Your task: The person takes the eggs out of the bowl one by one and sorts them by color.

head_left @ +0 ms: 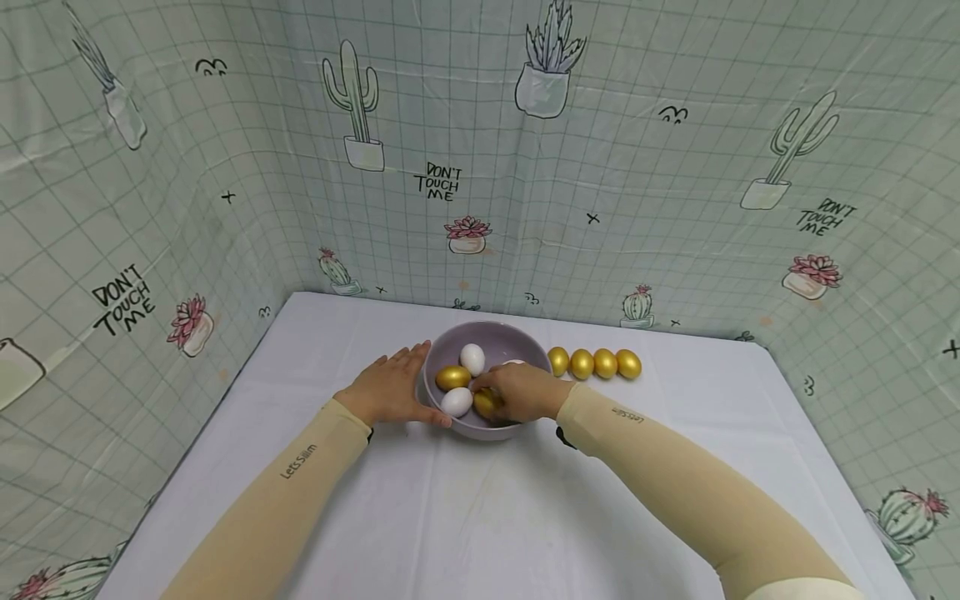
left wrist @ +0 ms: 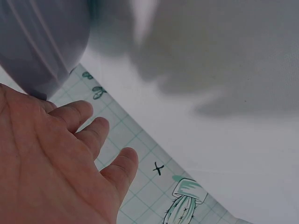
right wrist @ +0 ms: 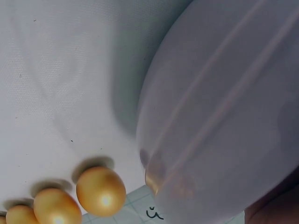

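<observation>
A mauve bowl point(head_left: 480, 432) stands on the white-covered table. Inside it lie a golden egg point(head_left: 453, 378), a white egg point(head_left: 472, 359) behind that one and another white egg point(head_left: 457, 402) in front. Part of a third white egg point(head_left: 514, 362) shows past my right hand point(head_left: 527, 392). That hand reaches over the bowl's right rim, its fingers curled round a golden egg point(head_left: 486, 403) low in the bowl. My left hand point(head_left: 393, 392) rests against the bowl's left side, fingers extended and thumb along the front rim.
Several golden eggs point(head_left: 605, 363) form a row on the table, just right of the bowl; the leftmost point(right wrist: 101, 191) is close to the bowl's wall. A patterned cloth wall point(head_left: 517, 275) rises behind the table's back edge.
</observation>
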Motion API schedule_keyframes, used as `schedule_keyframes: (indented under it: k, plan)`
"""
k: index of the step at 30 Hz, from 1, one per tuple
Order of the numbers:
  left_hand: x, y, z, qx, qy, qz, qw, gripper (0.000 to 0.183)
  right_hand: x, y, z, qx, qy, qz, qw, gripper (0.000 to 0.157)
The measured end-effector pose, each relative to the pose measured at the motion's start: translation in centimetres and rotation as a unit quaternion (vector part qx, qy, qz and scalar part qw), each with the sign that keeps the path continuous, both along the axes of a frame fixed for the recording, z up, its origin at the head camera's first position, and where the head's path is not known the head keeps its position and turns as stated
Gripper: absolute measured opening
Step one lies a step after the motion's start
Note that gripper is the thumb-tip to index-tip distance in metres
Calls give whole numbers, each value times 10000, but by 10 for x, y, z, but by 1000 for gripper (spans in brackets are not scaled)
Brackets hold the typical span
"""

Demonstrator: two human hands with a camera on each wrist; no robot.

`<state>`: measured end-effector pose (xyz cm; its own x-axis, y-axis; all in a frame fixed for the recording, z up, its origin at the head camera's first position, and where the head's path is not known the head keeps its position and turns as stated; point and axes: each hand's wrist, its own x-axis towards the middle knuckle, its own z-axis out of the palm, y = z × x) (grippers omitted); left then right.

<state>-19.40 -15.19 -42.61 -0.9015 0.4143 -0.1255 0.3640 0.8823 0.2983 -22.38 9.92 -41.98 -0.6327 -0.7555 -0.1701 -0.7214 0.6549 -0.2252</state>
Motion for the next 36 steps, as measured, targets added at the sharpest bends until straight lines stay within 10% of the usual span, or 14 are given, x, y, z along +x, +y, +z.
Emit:
schedule_keyframes:
  k: [23,36]
  plan:
    - [2,0,4,36,-51,-37,10000,135,-7,11,24,-399,83,-69,9991,39]
    - [1,0,2,48,-35,6,10000,135,-28,88,72,-1113,-43,-1060,9881,52]
